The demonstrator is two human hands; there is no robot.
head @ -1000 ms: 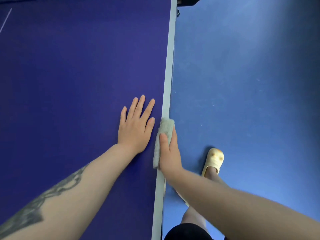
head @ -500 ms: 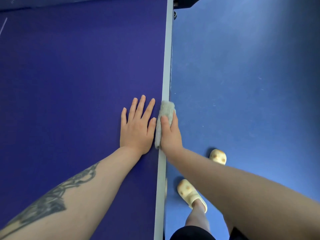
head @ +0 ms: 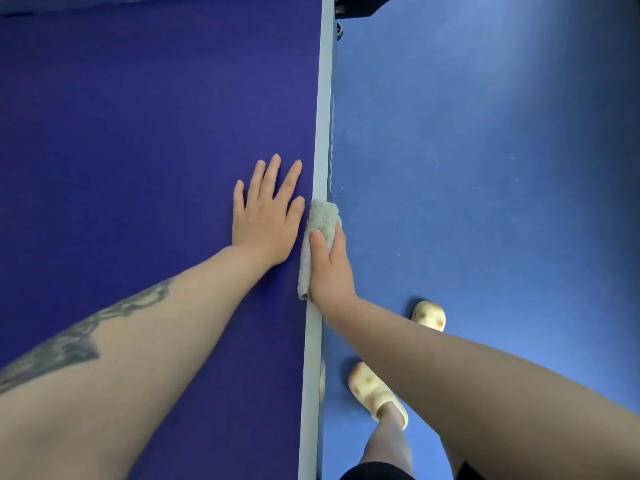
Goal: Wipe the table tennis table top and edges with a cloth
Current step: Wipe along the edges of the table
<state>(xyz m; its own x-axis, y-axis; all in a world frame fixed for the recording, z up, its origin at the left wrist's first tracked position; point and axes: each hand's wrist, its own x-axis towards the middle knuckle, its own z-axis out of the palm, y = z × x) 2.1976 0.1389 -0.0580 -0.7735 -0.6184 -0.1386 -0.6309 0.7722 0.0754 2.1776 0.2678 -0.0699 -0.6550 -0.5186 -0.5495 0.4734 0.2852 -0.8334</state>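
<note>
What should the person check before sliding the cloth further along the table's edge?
1. Grey fluffy cloth wrapped over the pale grey table edge: ok.
2. Right hand grips the cloth: ok.
3. Left hand flat on the dark blue table top, fingers beside the cloth, not in its path: ok.
4. Edge ahead free of objects: ok.
5. Yellow slippers planted on the blue floor: ok.
6. Cloth clean underneath: cannot tell.
</note>
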